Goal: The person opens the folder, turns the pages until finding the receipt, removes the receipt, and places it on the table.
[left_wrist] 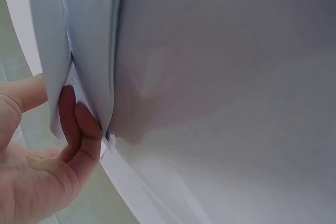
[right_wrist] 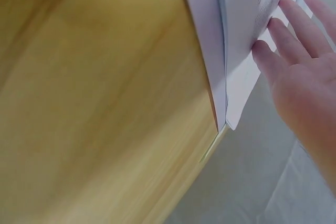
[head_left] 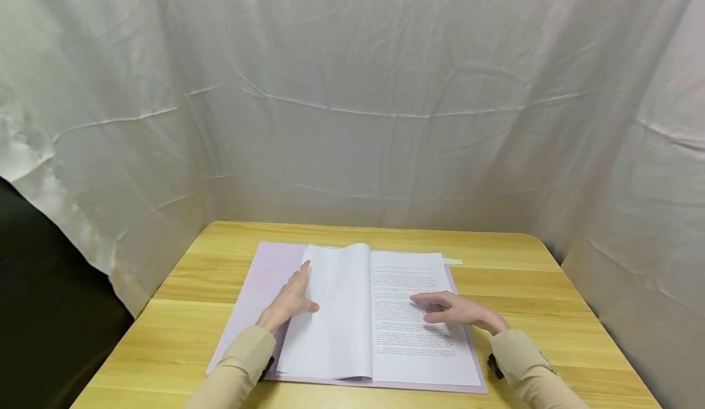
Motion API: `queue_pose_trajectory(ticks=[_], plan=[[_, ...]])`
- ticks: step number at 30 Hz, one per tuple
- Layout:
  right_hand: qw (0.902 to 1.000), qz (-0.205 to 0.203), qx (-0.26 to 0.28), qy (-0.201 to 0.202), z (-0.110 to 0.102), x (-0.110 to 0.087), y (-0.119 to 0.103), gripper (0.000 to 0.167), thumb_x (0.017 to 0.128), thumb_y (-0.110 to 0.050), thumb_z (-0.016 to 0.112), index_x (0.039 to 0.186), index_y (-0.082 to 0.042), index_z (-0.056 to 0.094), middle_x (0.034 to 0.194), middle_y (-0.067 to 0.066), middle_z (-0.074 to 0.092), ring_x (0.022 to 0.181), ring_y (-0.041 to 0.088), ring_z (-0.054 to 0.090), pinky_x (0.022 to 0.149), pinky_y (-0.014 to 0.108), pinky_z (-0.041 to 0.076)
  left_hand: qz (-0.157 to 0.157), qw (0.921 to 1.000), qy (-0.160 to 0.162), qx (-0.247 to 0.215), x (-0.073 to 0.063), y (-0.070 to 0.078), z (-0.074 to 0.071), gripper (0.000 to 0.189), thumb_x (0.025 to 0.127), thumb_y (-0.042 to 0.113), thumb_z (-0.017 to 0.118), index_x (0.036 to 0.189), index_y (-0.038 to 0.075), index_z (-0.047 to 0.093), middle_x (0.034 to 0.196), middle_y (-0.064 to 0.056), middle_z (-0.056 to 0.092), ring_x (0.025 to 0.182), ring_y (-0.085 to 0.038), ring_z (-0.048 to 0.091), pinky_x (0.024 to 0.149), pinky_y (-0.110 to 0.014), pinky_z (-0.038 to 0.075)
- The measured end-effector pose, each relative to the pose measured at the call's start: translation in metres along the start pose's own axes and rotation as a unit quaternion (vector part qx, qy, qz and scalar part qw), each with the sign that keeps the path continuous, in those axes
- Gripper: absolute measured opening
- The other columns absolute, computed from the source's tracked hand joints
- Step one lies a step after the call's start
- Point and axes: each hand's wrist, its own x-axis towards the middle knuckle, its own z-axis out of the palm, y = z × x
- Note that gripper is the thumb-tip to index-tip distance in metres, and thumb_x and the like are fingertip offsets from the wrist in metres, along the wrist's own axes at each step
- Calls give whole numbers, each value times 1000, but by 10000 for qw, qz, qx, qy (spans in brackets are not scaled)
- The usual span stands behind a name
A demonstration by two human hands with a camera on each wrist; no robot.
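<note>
A lilac folder [head_left: 272, 268] lies spread on the table, with a stack of paper sheets inside it. Blank backs of turned sheets [head_left: 338, 317] show on the left half, curving up near the middle fold. Printed text covers the right-hand page [head_left: 410, 354]. At the left edge of the turned sheets, my left hand [head_left: 289, 302] holds paper between thumb and fingers; in the left wrist view its fingertips [left_wrist: 70, 95] slip in between the sheets. My right hand [head_left: 457, 311] is over the printed page with fingers extended, its fingertips [right_wrist: 262, 51] at the paper's surface.
The folder lies on a wooden table [head_left: 551, 311] with rounded far corners. A pale green tab [head_left: 453, 261] sticks out by the folder's upper right. Grey-white cloth [head_left: 363, 103] hangs behind and at both sides. Something black [head_left: 44, 299] fills the lower left.
</note>
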Motion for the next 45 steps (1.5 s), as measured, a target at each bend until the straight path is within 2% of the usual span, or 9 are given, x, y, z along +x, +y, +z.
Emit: queue_pose_trajectory(ticks=[3,7,10,12,19,24,35,40,45], plan=[[10000,4,-29,67,-1,1,0,54,101,-25,61,147,-1,48,156,25,42,146,51,33,116,68,30,-23,9998,82,201,-1,0,0,108,75,4,85,158,-3,16,156,-44,21,143,-59,30,117,-68,29],[9996,-121,-116,231,-3,4,3,50,101,-22,60,144,2,51,152,25,48,142,50,39,114,68,33,261,9962,432,709,-1,-1,1,106,70,10,90,154,-7,27,138,-39,41,120,-48,51,101,-56,47],[9986,-219,-256,410,-5,6,5,47,101,-20,60,141,3,53,148,26,52,139,50,44,112,67,38,519,9909,667,1044,-1,-1,1,104,66,13,93,150,-8,35,124,-30,47,108,-38,48,92,-49,47],[9975,-271,-383,530,-6,8,6,45,100,-19,60,139,3,56,147,26,53,137,50,46,110,66,40,628,9899,687,1074,-1,-2,1,101,66,13,93,148,-8,37,126,-29,48,111,-38,48,95,-51,46],[9918,-593,-766,830,-9,13,8,41,99,-17,61,133,6,59,141,28,58,130,50,52,106,65,44,737,9950,150,653,2,-4,3,90,75,3,84,150,-5,35,145,-30,45,135,-49,43,116,-63,35],[9899,-616,-763,1024,-11,15,10,39,99,-13,60,132,8,59,139,29,58,130,50,52,107,66,43,937,9948,-278,270,3,-6,5,85,80,-4,77,152,-5,32,157,-27,37,147,-47,33,123,-61,26],[9863,-234,-665,1493,-16,22,19,43,98,-15,61,134,7,58,139,28,59,133,51,49,111,65,40,1381,9857,-961,-130,4,-12,5,76,86,-13,60,154,-5,28,161,-27,32,151,-45,27,125,-59,23],[9844,-52,-662,1629,-22,28,21,41,98,-14,61,134,6,58,140,28,58,135,50,48,113,63,40,1358,9836,-1190,-43,4,-13,5,71,89,-10,55,155,-4,28,162,-26,30,151,-44,27,125,-59,23],[9837,38,-633,1681,-29,38,23,40,98,-10,61,133,8,58,140,30,57,135,51,47,113,63,39,1123,9848,-1327,-32,4,-13,6,69,93,-1,52,157,-2,25,164,-23,27,153,-41,25,127,-56,22]])
